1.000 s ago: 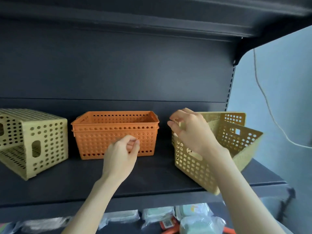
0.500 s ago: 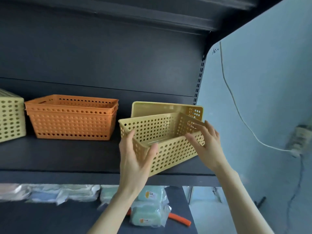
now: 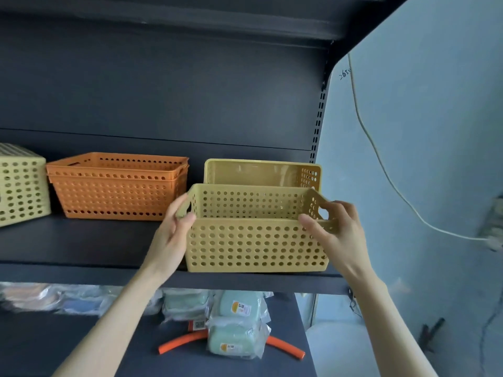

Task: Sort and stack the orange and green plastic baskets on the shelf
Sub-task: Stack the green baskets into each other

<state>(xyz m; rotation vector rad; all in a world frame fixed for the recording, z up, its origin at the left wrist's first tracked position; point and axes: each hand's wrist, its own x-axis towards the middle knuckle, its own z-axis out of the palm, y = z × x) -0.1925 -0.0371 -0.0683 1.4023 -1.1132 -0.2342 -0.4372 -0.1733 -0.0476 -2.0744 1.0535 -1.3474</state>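
A yellow-green perforated basket (image 3: pixel 255 243) stands upright at the front edge of the dark shelf (image 3: pixel 81 248). My left hand (image 3: pixel 174 235) grips its left end at the rim. My right hand (image 3: pixel 334 229) holds its right end, fingers through the handle hole. Behind it a second yellow-green basket (image 3: pixel 261 172) lies on its side against the back panel, its opening towards me. Left of them sit two nested orange baskets (image 3: pixel 117 186). Another yellow-green basket (image 3: pixel 21 186) is at the far left, cut off by the frame.
The shelf ends at a slotted upright (image 3: pixel 317 126) on the right, next to a pale blue wall with a white cable (image 3: pixel 381 159). Below, the lower shelf carries wrapped green packs (image 3: pixel 236 336), plastic-wrapped goods and an orange tube (image 3: pixel 179 345).
The tilted basket held in both hands has been turned level and now stands on the shelf's front edge. Both hands shifted to its two ends. The view moved closer and right.
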